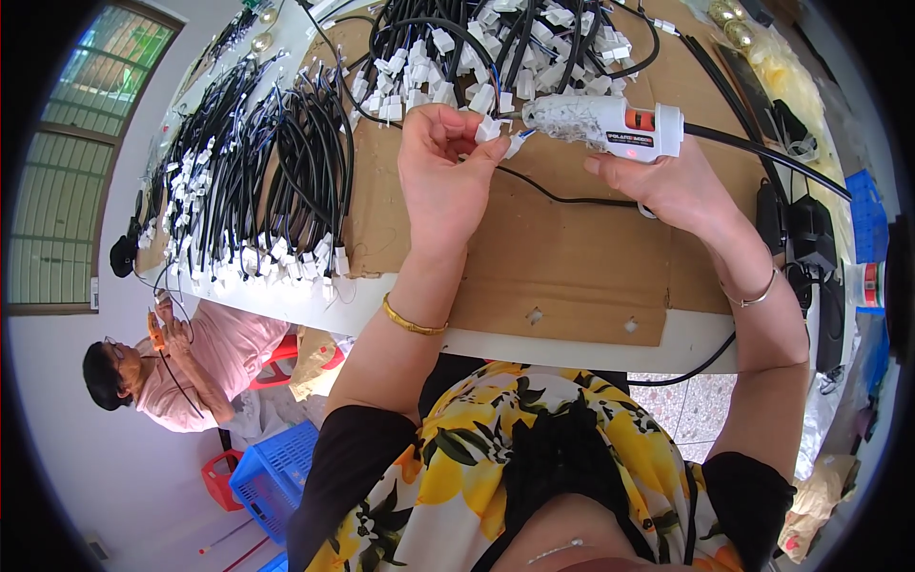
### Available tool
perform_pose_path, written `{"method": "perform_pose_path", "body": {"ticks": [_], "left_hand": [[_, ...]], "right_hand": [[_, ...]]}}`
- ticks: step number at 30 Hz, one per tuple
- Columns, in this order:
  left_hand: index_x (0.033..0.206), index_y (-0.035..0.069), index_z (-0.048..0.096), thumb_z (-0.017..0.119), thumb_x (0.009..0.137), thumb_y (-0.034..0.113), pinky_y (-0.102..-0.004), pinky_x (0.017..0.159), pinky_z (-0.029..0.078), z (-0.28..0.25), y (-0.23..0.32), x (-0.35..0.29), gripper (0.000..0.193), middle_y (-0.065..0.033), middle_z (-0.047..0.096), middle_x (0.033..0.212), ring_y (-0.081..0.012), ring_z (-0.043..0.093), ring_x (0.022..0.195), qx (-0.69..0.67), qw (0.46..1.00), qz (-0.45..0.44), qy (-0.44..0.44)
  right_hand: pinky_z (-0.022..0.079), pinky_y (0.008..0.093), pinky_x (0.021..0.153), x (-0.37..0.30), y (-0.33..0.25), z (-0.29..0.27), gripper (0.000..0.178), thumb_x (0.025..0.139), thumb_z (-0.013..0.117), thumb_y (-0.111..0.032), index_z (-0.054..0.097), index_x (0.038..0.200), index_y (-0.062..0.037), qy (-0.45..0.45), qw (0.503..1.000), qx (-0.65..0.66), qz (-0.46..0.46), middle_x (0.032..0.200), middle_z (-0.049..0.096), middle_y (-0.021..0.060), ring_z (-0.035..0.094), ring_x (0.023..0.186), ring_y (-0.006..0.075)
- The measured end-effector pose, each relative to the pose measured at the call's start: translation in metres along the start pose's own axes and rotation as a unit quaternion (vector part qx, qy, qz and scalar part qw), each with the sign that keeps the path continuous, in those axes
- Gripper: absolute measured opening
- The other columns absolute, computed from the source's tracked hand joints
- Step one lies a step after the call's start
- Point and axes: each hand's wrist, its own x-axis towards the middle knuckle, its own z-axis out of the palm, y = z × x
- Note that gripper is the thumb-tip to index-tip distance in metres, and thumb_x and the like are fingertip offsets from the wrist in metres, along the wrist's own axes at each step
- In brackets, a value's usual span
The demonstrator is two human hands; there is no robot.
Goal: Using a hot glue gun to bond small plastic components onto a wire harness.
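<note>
My left hand [440,176] pinches a small white plastic connector [489,129] on a thin black cable [553,195] that trails across the cardboard. My right hand [667,186] grips a white hot glue gun [610,122] with an orange switch; its glue-crusted nozzle points left and touches the connector. The gun's black cord [762,153] runs off to the right. Both hands hover above a brown cardboard sheet [572,276] on the white table [591,348].
A heap of black cables with white connectors [496,48] lies behind my hands. Rows of finished cables [248,181] hang over the table's left edge. Another person [181,367] sits at lower left beside a blue crate [272,477]. Black adapters [805,238] and bags lie at right.
</note>
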Motion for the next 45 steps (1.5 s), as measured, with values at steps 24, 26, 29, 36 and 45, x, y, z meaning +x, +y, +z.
{"method": "perform_pose_path", "body": {"ticks": [24, 26, 29, 36, 45], "left_hand": [[0.083, 0.002, 0.046, 0.065, 0.060, -0.010, -0.0221, 0.057, 0.043, 0.0008, 0.0031, -0.0011, 0.032, -0.0060, 0.054, 0.077, -0.0108, 0.051, 0.063, 0.127, 0.984, 0.123, 0.025], [0.083, 0.002, 0.046, 0.065, 0.060, -0.009, -0.0232, 0.057, 0.043, 0.0006, 0.0026, -0.0009, 0.032, -0.0060, 0.054, 0.076, -0.0119, 0.051, 0.062, 0.133, 0.981, 0.138, 0.027], [0.082, 0.003, 0.047, 0.066, 0.059, -0.008, -0.0244, 0.056, 0.043, 0.0008, 0.0021, -0.0014, 0.031, -0.0058, 0.054, 0.075, -0.0133, 0.051, 0.062, 0.151, 0.977, 0.144, 0.033], [0.080, 0.003, 0.047, 0.066, 0.059, -0.007, -0.0262, 0.056, 0.042, 0.0029, 0.0048, -0.0041, 0.029, -0.0062, 0.053, 0.072, -0.0166, 0.050, 0.060, 0.200, 0.964, 0.172, 0.034], [0.077, 0.003, 0.047, 0.064, 0.059, -0.007, -0.0295, 0.057, 0.042, 0.0033, 0.0067, -0.0062, 0.027, -0.0074, 0.053, 0.072, -0.0207, 0.050, 0.061, 0.276, 0.935, 0.221, 0.032]], "right_hand": [[0.032, 0.0199, 0.043, -0.0019, -0.0021, 0.0000, 0.022, 0.071, 0.064, -0.019, 0.055, 0.083, -0.0033, 0.014, 0.999, -0.039, -0.028, 0.057, 0.048, -0.0028, 0.037, 0.049, 0.0035], [0.032, 0.0198, 0.043, -0.0018, -0.0020, -0.0007, 0.022, 0.071, 0.064, -0.019, 0.055, 0.084, -0.0036, 0.010, 0.998, -0.049, -0.027, 0.058, 0.048, -0.0028, 0.037, 0.049, 0.0035], [0.032, 0.0198, 0.043, -0.0012, 0.0014, 0.0000, 0.022, 0.071, 0.064, -0.020, 0.055, 0.084, -0.0037, 0.015, 0.999, -0.024, -0.041, 0.058, 0.048, -0.0030, 0.037, 0.049, 0.0036], [0.033, 0.0195, 0.044, -0.0024, 0.0010, -0.0015, 0.022, 0.072, 0.064, -0.020, 0.055, 0.084, -0.0038, 0.017, 0.999, -0.022, -0.038, 0.059, 0.049, -0.0033, 0.037, 0.049, 0.0033], [0.034, 0.0202, 0.046, -0.0054, -0.0010, -0.0021, 0.023, 0.072, 0.063, -0.022, 0.058, 0.087, -0.0053, 0.021, 0.996, -0.074, -0.045, 0.058, 0.050, -0.0025, 0.038, 0.051, 0.0042]]}}
